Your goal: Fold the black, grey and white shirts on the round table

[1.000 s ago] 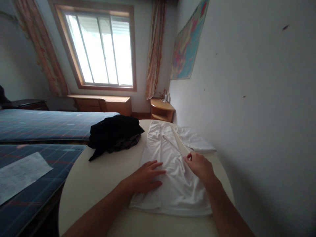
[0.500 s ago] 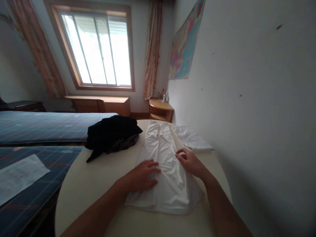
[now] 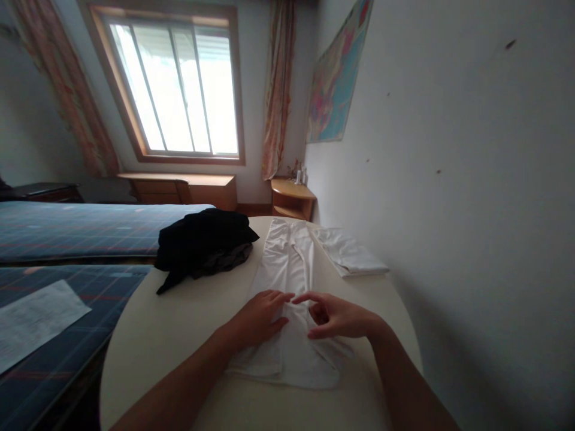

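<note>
A white garment (image 3: 302, 365) lies lengthwise on the round table, its sides folded inward and its surface wrinkled. On its left half rests my left hand (image 3: 265, 317), fingers stretched toward the middle. My right hand (image 3: 339, 316) is over the garment's right side, index finger extended toward my left fingertips and thumb held apart. Its other fingers are curled, and I see no cloth pinched between them. Part of the garment is hidden under both hands.
A dark clothing pile (image 3: 204, 242) sits at the table's (image 3: 148, 335) back left. A folded white cloth (image 3: 353, 254) lies at the back right, near the wall (image 3: 471, 227). Beds with plaid covers (image 3: 90, 230) stand to the left, one bearing a paper sheet (image 3: 42, 317).
My right hand has moved left and nearer to me, toward my left hand. The garment's right side is now folded inward, making it narrower. My left hand has hardly moved.
</note>
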Available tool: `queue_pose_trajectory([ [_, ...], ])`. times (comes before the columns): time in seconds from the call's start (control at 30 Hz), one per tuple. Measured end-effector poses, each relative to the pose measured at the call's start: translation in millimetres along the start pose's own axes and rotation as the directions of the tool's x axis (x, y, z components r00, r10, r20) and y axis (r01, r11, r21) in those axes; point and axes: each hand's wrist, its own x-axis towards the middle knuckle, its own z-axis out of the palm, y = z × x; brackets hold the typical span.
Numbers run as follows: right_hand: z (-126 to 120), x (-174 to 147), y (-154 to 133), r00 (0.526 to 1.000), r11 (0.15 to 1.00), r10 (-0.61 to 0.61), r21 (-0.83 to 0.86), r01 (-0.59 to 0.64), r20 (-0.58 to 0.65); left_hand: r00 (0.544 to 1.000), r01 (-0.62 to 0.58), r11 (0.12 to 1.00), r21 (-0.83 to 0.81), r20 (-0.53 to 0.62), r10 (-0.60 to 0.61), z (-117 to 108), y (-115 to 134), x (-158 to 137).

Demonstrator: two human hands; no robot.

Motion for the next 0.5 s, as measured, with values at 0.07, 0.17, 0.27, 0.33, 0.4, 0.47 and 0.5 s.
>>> queue_pose_trajectory([
  [0.07,3,0,-3,0.999,0.999,-0.037,0.012,0.036,0.032,1.0,-0.02,1.0,0.003,0.002,0.02,2,0,1],
  [0.17,7,1,-7,0.993,0.996,-0.053,0.08,0.044,0.107,1.0,-0.028,1.0,-0.003,-0.009,0.028,4,0,2],
  [0.27,10,1,-9,0.979,0.986,-0.101,0.148,0.075,0.178,1.0,-0.027,1.0,-0.014,-0.011,0.026,4,0,2],
  [0.33,9,3,-7,0.982,0.982,-0.121,0.162,0.097,0.146,0.999,-0.032,0.999,-0.022,0.0,0.032,4,1,2],
  [0.4,6,6,-2,0.992,0.988,-0.124,0.093,0.124,-0.009,0.999,-0.05,0.998,-0.029,0.014,0.05,4,1,2],
  [0.47,2,11,6,0.959,0.988,-0.137,-0.102,0.115,-0.25,0.997,-0.078,0.997,-0.029,0.024,0.079,5,1,2],
  [0.5,-1,13,9,0.924,0.974,-0.155,-0.212,0.084,-0.349,0.996,-0.088,0.996,-0.026,0.026,0.089,5,0,2],
])
